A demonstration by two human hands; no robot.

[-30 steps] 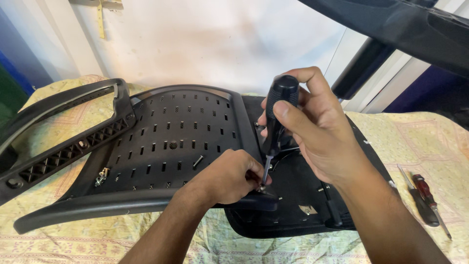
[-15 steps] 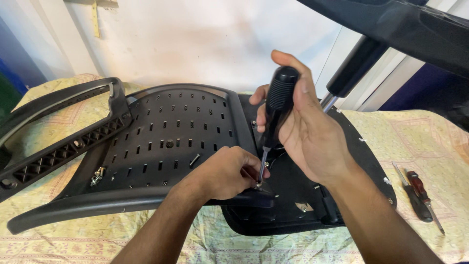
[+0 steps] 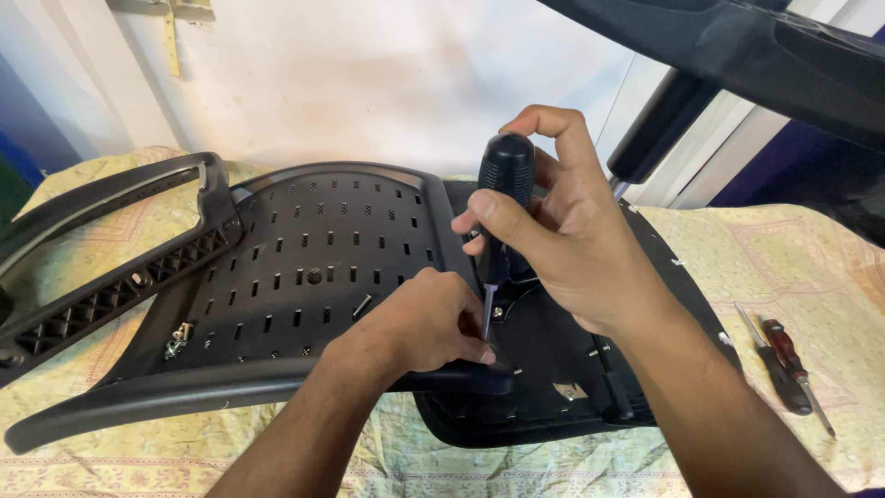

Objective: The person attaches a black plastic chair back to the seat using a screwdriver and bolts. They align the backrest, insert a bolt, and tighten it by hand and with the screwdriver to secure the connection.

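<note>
Right hand: the right hand (image 3: pixel 576 244) is wrapped around the fat black handle of a screwdriver (image 3: pixel 502 198), thumb pressed across the front, fingers curled over the rounded top.
Screwdriver: standing close to upright, leaning a touch, its metal shaft dropping between the two hands to a tip just beside the left fingertips.
Left hand: the left hand (image 3: pixel 419 327) sits low and in front, fingers bunched and pinched right at the tip of the shaft; what they pinch is too small to make out.
Chair seat: a black plastic chair seat (image 3: pixel 572 387) lies flat under both hands, small metal fittings dotted over it; the screwdriver tip meets it near its left edge.
Chair back: a black slotted chair back (image 3: pixel 313 254) lies left of the hands, its lower rail running beneath the left wrist.
Loose screws: one screw (image 3: pixel 362 305) rests on the slotted panel just left of the left hand; a small cluster of screws (image 3: pixel 177 340) lies further left, well apart.
Armrest frame: a black ribbed frame (image 3: pixel 111 300) at far left.
Spare tools: two more screwdrivers (image 3: pixel 788 360) lie on the patterned cloth (image 3: pixel 811 267), right of the right forearm, untouched.
</note>
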